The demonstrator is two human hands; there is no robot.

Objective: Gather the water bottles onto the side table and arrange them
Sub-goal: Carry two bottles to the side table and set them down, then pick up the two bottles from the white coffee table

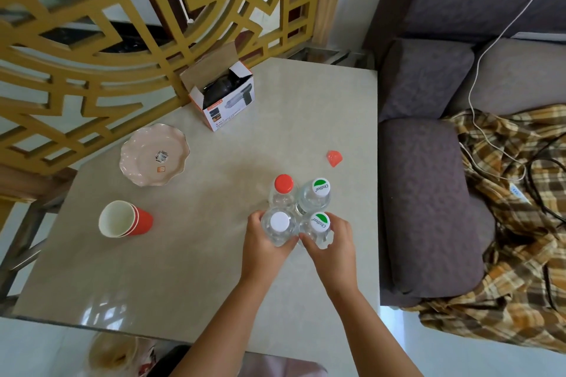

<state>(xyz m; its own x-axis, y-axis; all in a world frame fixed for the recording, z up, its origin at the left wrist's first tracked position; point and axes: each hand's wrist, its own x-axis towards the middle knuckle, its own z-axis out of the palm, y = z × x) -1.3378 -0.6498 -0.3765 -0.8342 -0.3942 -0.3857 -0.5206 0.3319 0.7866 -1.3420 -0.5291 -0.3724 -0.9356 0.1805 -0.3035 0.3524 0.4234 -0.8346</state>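
Four upright bottles are clustered in a square on the side table (pixel 190 254), toward its right. The white-capped bottle (pixel 279 221) is grasped by the left hand (pixel 266 244), the near green-capped bottle (pixel 319 222) by the right hand (pixel 330 243). Just beyond stand the red-capped bottle (pixel 283 184) and far green-capped bottle (pixel 320 186). Bases are hidden; gaps cannot be judged.

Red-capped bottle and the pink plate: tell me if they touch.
Apart. The head view shows bare tabletop between the red-capped bottle and the pink plate.
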